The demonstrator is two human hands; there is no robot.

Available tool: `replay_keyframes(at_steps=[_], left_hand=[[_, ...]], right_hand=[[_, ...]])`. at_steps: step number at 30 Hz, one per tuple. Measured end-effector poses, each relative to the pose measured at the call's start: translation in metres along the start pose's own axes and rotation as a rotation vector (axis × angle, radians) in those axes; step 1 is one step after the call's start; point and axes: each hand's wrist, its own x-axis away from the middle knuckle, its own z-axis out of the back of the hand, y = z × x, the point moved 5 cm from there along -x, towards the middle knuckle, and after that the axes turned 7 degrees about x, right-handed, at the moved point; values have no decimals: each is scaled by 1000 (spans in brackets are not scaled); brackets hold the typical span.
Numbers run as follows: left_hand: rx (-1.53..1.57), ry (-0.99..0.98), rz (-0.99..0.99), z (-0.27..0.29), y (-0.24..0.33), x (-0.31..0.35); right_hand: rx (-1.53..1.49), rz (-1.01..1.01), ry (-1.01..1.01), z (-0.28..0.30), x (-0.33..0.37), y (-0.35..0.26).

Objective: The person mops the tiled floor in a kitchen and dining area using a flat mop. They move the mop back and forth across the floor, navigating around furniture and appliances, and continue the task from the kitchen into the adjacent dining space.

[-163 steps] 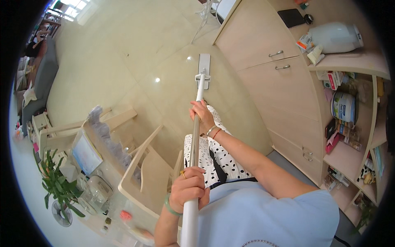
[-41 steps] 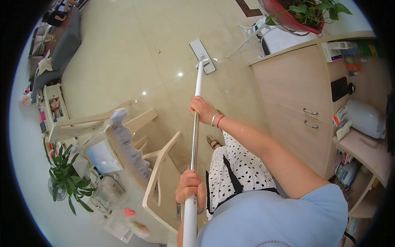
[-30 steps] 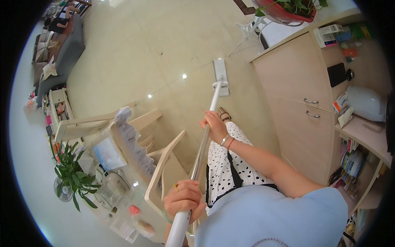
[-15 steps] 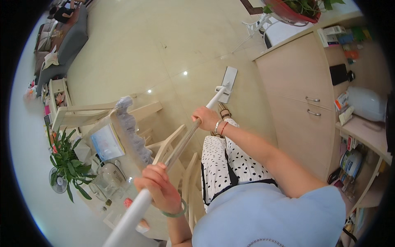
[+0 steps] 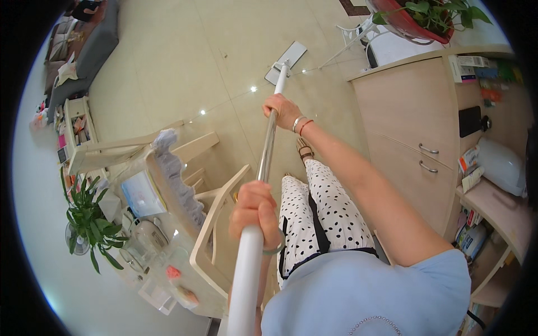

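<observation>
A long mop pole (image 5: 268,151), metal in the middle and white near me, runs from the bottom of the view up to a flat grey mop head (image 5: 286,55) resting on the glossy tiled floor (image 5: 185,61). My left hand (image 5: 255,210) grips the pole's white upper part close to my body. Farther down the pole, my right hand (image 5: 283,109), with bracelets at the wrist, is closed around the metal section. Below the pole are my polka-dot trousers and a sandalled foot (image 5: 305,150).
A cream wooden chair (image 5: 216,224) stands right beside my left hand, next to a cluttered table (image 5: 143,196) with a green plant (image 5: 89,224). A beige cabinet with drawers (image 5: 409,129) and open shelves line the right. A grey sofa (image 5: 89,42) sits at far left.
The mop head has swung from near my feet out toward the cabinet side. The pole stands steeper again, and my left hand has come back to the middle.
</observation>
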Motion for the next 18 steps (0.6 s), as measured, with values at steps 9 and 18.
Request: replay_keyframes(at_steps=[9, 18], left_hand=[[32, -106, 10, 30, 60, 82], [7, -173, 216, 142, 155, 170]], right_hand=[[-12, 15, 101, -38, 113, -36], [-216, 174, -318, -121, 227, -131]])
